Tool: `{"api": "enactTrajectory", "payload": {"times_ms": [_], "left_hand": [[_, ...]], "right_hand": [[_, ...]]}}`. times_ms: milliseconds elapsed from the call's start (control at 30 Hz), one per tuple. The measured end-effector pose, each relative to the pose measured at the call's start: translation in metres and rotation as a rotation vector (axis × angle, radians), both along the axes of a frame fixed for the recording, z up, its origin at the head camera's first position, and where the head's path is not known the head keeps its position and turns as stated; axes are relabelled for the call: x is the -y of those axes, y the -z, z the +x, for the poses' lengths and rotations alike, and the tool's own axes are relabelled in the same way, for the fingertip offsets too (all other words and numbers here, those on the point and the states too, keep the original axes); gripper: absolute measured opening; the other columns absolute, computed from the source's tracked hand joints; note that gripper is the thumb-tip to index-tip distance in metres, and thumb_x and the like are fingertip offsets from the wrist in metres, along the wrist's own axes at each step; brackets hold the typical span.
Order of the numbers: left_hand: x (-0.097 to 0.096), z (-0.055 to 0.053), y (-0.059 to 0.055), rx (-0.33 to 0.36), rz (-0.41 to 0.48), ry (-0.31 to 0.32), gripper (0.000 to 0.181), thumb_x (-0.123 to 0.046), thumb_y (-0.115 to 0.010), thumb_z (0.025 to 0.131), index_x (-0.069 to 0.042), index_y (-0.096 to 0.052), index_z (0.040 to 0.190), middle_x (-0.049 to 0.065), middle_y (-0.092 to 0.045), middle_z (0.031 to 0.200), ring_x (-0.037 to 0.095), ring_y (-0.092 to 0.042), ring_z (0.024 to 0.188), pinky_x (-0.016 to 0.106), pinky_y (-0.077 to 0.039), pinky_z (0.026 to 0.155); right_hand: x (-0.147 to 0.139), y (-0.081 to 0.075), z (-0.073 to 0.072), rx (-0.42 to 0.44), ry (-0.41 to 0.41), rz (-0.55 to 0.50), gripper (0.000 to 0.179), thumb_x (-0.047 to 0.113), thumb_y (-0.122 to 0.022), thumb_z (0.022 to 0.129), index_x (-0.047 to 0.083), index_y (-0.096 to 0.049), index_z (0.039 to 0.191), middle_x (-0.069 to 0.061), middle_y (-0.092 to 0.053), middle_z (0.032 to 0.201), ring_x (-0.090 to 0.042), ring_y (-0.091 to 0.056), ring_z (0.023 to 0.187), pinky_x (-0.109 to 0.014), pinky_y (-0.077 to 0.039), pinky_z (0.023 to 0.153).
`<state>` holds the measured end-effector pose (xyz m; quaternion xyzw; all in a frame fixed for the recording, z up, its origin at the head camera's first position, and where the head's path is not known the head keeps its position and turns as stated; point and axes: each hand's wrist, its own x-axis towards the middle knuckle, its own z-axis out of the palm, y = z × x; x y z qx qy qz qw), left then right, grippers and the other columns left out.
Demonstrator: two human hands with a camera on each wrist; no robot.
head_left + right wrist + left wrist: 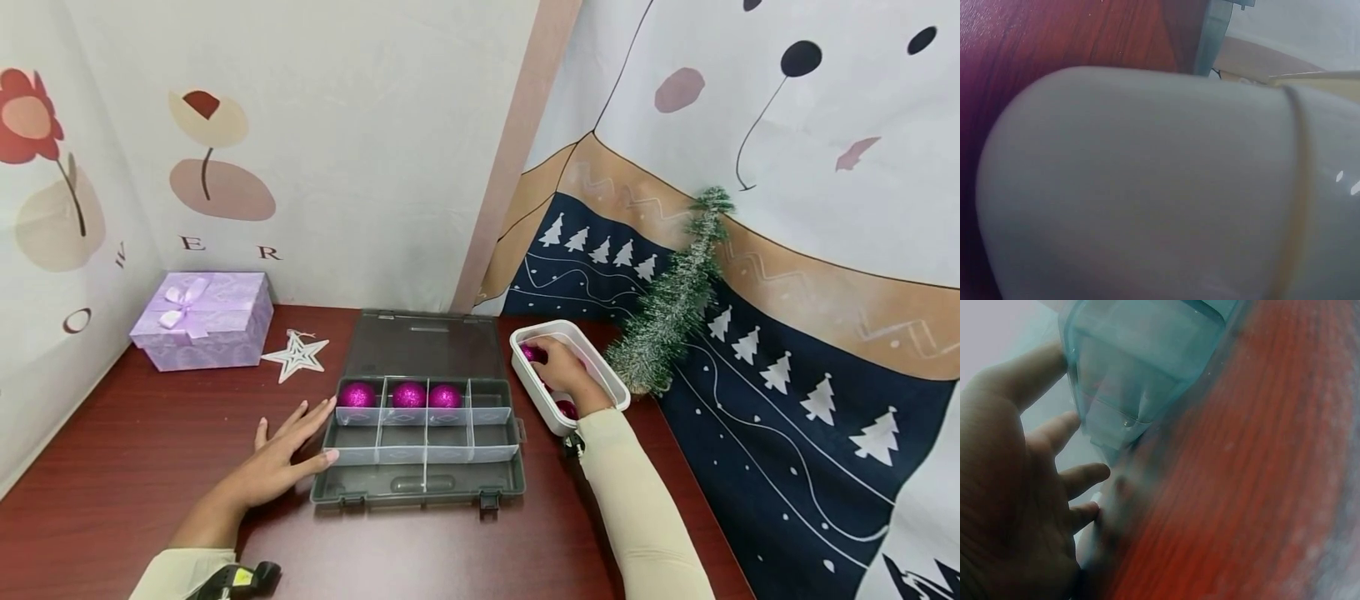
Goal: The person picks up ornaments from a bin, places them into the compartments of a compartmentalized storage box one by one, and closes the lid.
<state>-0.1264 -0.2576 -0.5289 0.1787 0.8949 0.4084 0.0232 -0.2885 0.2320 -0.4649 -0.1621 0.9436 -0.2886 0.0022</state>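
A dark see-through compartment box [420, 483] lies on the table with its lid [424, 346] folded back. Three magenta glitter baubles [408, 395] sit in separate cells of its back row. With fingers spread, my left hand [273, 467] touches the box's left side; the left wrist view shows the same contact at the box's corner. Inside a white tub [617, 393] to the right, my right hand [564, 371] holds a magenta bauble [534, 353] between thumb and fingers. Another bauble [567, 409] lies near the tub's front end. The tub's wall [1135, 187] hides my right hand in the right wrist view.
A lilac gift box [206, 325] with a bow stands at the back left, beside a white star ornament [297, 356]. A small tinsel tree [671, 308] stands just right of the tub. Printed cloth [360, 150] hangs behind the table.
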Motion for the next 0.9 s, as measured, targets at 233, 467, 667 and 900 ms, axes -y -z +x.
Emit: {"api": "enactTrajectory", "payload": {"times_ms": [233, 467, 667, 900], "left_hand": [[0.000, 0.001, 0.001, 0.003, 0.003, 0.001, 0.084, -0.038, -0.071, 0.103, -0.022, -0.030, 0.174, 0.028, -0.030, 0.177, 0.063, -0.014, 0.164, 0.087, 0.022, 0.117], [0.000, 0.001, 0.002, 0.003, 0.004, 0.000, 0.084, -0.038, -0.072, 0.103, -0.021, -0.030, 0.174, 0.028, -0.031, 0.177, 0.063, -0.014, 0.163, 0.086, 0.023, 0.117], [-0.001, 0.000, 0.002, 0.002, 0.005, 0.001, 0.084, -0.038, -0.072, 0.103, -0.022, -0.030, 0.174, 0.028, -0.031, 0.177, 0.063, -0.013, 0.164, 0.086, 0.023, 0.118], [0.000, 0.000, 0.001, -0.004, 0.004, 0.002, 0.084, -0.038, -0.072, 0.103, -0.021, -0.030, 0.174, 0.028, -0.032, 0.177, 0.063, -0.014, 0.164, 0.086, 0.023, 0.118]], "right_hand": [[-0.001, 0.005, -0.001, 0.013, 0.005, -0.003, 0.037, -0.004, -0.066, 0.101, -0.006, -0.068, 0.138, -0.026, -0.071, 0.138, -0.042, -0.066, 0.131, -0.057, -0.050, 0.120], [-0.002, 0.006, -0.001, 0.026, 0.021, 0.006, 0.037, -0.003, -0.068, 0.101, -0.008, -0.068, 0.137, -0.027, -0.070, 0.138, -0.042, -0.065, 0.132, -0.056, -0.050, 0.120], [-0.006, -0.002, 0.002, 0.026, 0.080, -0.032, 0.039, 0.002, -0.070, 0.103, -0.005, -0.068, 0.141, -0.028, -0.068, 0.140, -0.041, -0.065, 0.127, -0.056, -0.051, 0.117], [-0.011, -0.013, 0.009, 0.020, 0.146, -0.176, 0.040, 0.003, -0.067, 0.106, -0.004, -0.063, 0.145, -0.029, -0.066, 0.143, -0.042, -0.062, 0.132, -0.057, -0.049, 0.119]]}}
